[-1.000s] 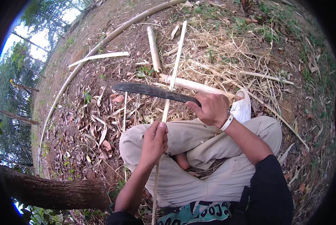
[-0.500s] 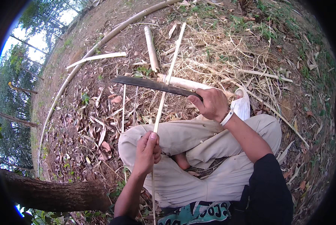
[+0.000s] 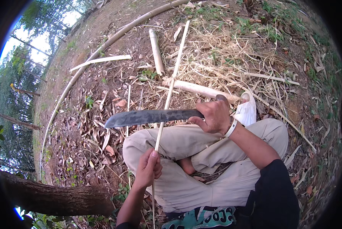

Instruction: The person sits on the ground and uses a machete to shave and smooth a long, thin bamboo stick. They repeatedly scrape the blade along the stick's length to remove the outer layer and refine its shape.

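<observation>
My left hand (image 3: 148, 167) is closed round a long, pale bamboo strip (image 3: 172, 82), thumb on top, just over my left knee. The strip slants up and away from me, its far end over the shavings and its near end running down past my wrist. In my right hand (image 3: 213, 115) is the handle of a machete (image 3: 152, 117). Its broad dark blade points left and lies across the strip, a short way beyond my left hand, with the flat side showing. Whether the edge bites into the strip cannot be made out.
Beyond my crossed legs (image 3: 171, 139) lie a thick bamboo piece (image 3: 199, 88), a shorter one (image 3: 156, 51) and a heap of thin shavings (image 3: 217, 49). A long pole (image 3: 73, 78) curves along the left. A tree trunk (image 3: 56, 196) stands at the lower left, with dry leaves around.
The machete has come along the strip toward my left hand, and its blade has turned to show more of its flat. My left hand has shifted slightly nearer to me, still holding the strip.
</observation>
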Demonstrator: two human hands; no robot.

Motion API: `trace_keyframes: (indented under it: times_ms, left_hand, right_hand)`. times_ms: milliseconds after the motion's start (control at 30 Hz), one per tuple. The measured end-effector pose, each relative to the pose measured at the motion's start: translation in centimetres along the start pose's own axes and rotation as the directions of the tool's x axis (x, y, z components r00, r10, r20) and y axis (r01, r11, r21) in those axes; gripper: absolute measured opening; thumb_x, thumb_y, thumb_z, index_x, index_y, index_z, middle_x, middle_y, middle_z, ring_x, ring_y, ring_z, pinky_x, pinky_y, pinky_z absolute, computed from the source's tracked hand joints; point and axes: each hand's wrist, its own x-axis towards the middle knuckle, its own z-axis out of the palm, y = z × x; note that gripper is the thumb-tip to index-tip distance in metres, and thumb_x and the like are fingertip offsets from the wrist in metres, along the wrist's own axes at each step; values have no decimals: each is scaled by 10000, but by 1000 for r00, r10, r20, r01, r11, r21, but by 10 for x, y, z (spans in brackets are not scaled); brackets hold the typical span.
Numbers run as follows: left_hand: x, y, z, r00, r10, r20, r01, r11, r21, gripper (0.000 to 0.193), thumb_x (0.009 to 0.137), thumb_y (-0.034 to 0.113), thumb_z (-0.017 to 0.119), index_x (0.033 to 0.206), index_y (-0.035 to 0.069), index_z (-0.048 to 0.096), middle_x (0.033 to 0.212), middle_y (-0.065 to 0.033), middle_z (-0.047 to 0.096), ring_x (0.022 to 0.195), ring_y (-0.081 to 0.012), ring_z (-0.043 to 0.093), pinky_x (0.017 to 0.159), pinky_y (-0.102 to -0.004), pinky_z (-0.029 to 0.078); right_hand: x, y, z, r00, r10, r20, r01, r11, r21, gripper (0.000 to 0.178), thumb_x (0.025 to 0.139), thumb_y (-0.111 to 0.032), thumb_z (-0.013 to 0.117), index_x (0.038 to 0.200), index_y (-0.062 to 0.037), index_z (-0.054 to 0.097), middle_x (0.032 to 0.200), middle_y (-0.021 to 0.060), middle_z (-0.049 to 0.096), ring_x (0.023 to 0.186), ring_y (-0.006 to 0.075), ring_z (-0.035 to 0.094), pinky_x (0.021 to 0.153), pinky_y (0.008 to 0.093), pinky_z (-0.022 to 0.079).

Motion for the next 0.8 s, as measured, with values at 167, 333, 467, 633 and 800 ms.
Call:
trace_keyframes:
  times_ms: [167,333,467,633,800]
  left_hand:
    - [-16,-6,-4,990,-137,46,139,989,-47,299,1051,326,415,859,98,428,564,69,230,431,-40,204,381,-229,171]
    - [-33,-9,-22,991,-117,69,123,989,-78,331,1042,349,431,834,91,426,560,66,233,418,-41,206,374,-226,170]
    - [-43,-12,-25,990,-139,0,138,989,-43,336,1034,350,446,818,93,422,551,60,243,402,-43,202,363,-227,165]
    - [-64,-23,-39,986,-162,35,163,986,-31,311,1049,305,419,830,84,433,557,63,256,415,-44,212,376,-229,181]
    - [-60,-25,-29,987,-154,-41,154,988,13,297,1052,290,413,839,84,436,555,62,270,417,-44,240,380,-227,194]
  right_hand:
    - [13,31,-6,944,325,-57,-322,945,57,627,937,-607,446,698,-58,631,545,163,591,542,362,631,525,455,508]
    - [11,30,-14,954,298,-41,-298,955,14,597,941,-583,460,700,-64,631,538,152,593,533,349,635,504,463,502]
    - [14,44,-11,915,404,20,-404,914,21,598,957,-576,427,745,-68,659,561,171,607,580,362,652,542,468,516]
    - [16,53,-10,910,414,7,-414,910,-19,629,927,-638,426,757,-87,680,563,171,605,595,367,649,549,482,504]
    - [16,34,-8,932,360,31,-359,933,-24,594,954,-572,426,782,-73,699,548,193,573,573,388,619,535,477,477]
